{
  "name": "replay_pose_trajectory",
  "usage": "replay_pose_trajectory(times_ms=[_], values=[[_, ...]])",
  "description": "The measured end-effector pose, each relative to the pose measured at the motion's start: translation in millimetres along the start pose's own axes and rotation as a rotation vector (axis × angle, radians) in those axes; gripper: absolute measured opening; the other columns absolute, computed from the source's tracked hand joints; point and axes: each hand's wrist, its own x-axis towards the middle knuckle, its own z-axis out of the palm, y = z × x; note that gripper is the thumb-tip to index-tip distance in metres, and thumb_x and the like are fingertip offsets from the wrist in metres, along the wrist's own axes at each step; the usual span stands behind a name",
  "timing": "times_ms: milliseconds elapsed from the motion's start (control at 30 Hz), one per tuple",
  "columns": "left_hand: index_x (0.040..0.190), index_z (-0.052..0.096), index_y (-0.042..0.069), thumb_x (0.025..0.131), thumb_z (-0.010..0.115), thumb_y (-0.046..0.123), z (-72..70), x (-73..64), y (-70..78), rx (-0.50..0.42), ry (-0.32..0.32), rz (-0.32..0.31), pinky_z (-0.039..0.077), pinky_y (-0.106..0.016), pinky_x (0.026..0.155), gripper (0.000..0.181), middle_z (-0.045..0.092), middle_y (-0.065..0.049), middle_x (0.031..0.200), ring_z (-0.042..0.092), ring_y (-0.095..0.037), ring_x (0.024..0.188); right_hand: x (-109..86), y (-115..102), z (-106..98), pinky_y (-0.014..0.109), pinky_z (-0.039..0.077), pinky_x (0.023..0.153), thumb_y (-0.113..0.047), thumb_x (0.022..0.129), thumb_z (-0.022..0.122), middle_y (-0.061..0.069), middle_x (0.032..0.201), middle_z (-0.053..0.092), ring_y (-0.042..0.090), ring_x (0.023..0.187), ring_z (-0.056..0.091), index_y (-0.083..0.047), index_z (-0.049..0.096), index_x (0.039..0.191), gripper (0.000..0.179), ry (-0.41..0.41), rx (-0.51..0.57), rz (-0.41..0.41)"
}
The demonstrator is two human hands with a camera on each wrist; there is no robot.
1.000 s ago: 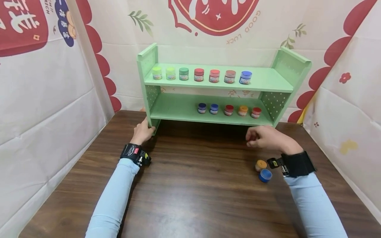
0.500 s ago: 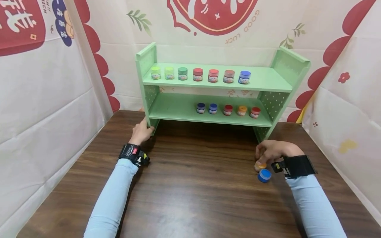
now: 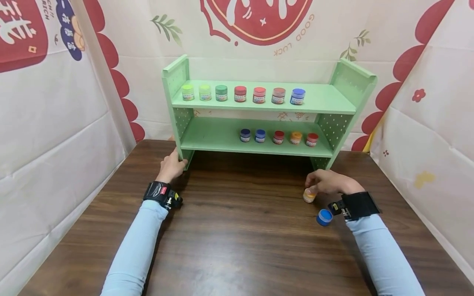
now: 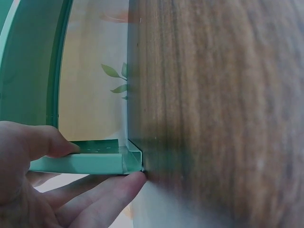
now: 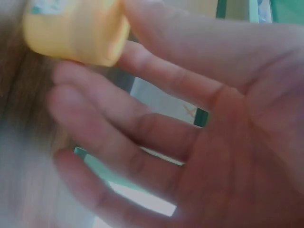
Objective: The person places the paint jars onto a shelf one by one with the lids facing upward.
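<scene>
A green two-tier shelf (image 3: 255, 152) stands at the back of the table. My left hand (image 3: 171, 166) grips the foot of its left side panel; in the left wrist view the thumb lies on one face of the panel (image 4: 80, 164) and the fingers on the other. In front of the shelf's right leg, my right hand (image 3: 327, 182) pinches a yellow-orange paint jar (image 3: 309, 196) between thumb and fingers. The right wrist view shows that jar (image 5: 76, 33) at the top left, with the other fingers loosely bent. A blue paint jar (image 3: 324, 217) is on the table near the right wrist.
Along the upper tier stands a row of several jars, from a light green jar (image 3: 187, 92) to a blue jar (image 3: 298, 96). The lower tier bears several more, among them a red jar (image 3: 312, 139). Printed cloth (image 3: 237, 68) hangs behind and at both sides.
My right hand came down to the yellow-orange jar beside the blue one, took hold of it and moved it left and toward the shelf. My left hand stays on the panel.
</scene>
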Motion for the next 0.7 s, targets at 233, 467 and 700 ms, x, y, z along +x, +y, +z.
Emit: replay_pose_trajectory(times_ms=[233, 467, 700], values=[[0.142, 0.048, 0.005, 0.1, 0.052, 0.02, 1.3, -0.4, -1.1, -0.003, 0.009, 0.011, 0.047, -0.063, 0.098, 0.045, 0.069, -0.028, 0.118, 0.067, -0.048, 0.109, 6.5, 0.8, 4.7, 0.032, 0.047, 0.07, -0.017, 0.1, 0.065, 0.006, 0.096, 0.068, 0.017, 0.08, 0.057, -0.004, 0.07, 0.113, 0.019, 0.096, -0.063, -0.012], [0.143, 0.047, 0.006, 0.1, 0.052, 0.02, 1.4, 0.8, -2.4, -0.003, 0.012, 0.011, 0.046, -0.064, 0.099, 0.046, 0.067, -0.028, 0.123, 0.064, -0.049, 0.114, 8.7, -3.7, 5.9, 0.031, 0.045, 0.07, -0.026, 0.093, 0.075, 0.003, 0.096, 0.069, 0.018, 0.081, 0.054, -0.006, 0.071, 0.108, 0.026, 0.113, -0.114, 0.014], [0.14, 0.049, 0.004, 0.099, 0.054, 0.021, 1.3, 1.3, -2.5, 0.007, 0.014, 0.006, 0.047, -0.064, 0.098, 0.044, 0.067, -0.027, 0.124, 0.064, -0.049, 0.116, 11.5, -9.0, 9.9, 0.03, 0.043, 0.067, -0.018, 0.091, 0.077, 0.0, 0.083, 0.066, 0.015, 0.074, 0.052, -0.003, 0.07, 0.111, 0.026, 0.138, -0.117, -0.053]])
